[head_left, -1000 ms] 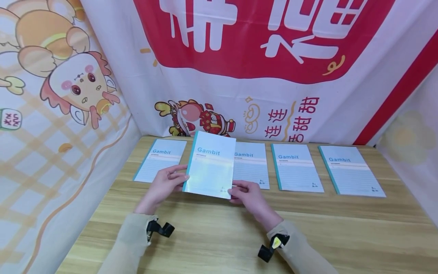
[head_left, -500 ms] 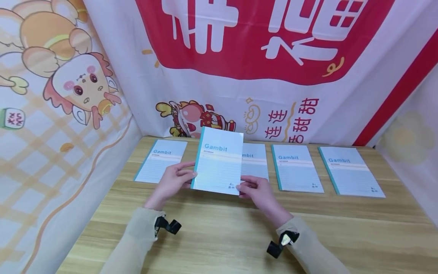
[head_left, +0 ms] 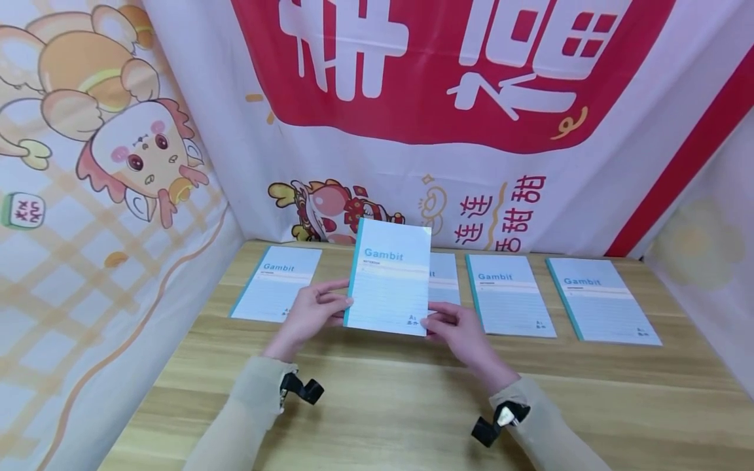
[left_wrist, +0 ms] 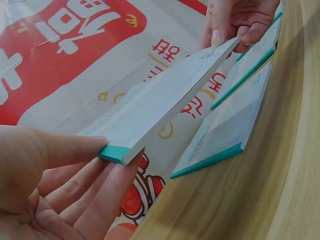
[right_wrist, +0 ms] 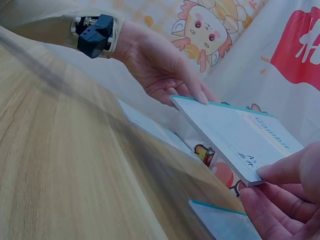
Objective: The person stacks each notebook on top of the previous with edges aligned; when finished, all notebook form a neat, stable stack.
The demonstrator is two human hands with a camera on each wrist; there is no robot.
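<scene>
Above the bench (head_left: 383,412), toward its far edge, head view: one held notebook (head_left: 389,278), pale blue cover facing up, teal spine, printed "Gambit", tilted toward you. Your left hand (head_left: 309,314) grips it on the spine side, near the lower corner; your right hand (head_left: 462,330) pinches the opposite lower corner. Along the far edge, flat in a row: leftmost notebook (head_left: 283,278), near the far left corner; part-hidden notebook (head_left: 446,281), behind the held one; third notebook (head_left: 511,297); rightmost notebook (head_left: 603,301), near the far right corner. Beyond that edge: printed cloth (head_left: 412,127), red and white.

Left wrist view: held notebook, raised clear of the bench; your left thumb on top at the spine end, fingers beneath.

Right wrist view: your right thumb on the cover beside the "A5" mark, fingers below; black device (right_wrist: 95,36), one, worn at your left wrist
</scene>
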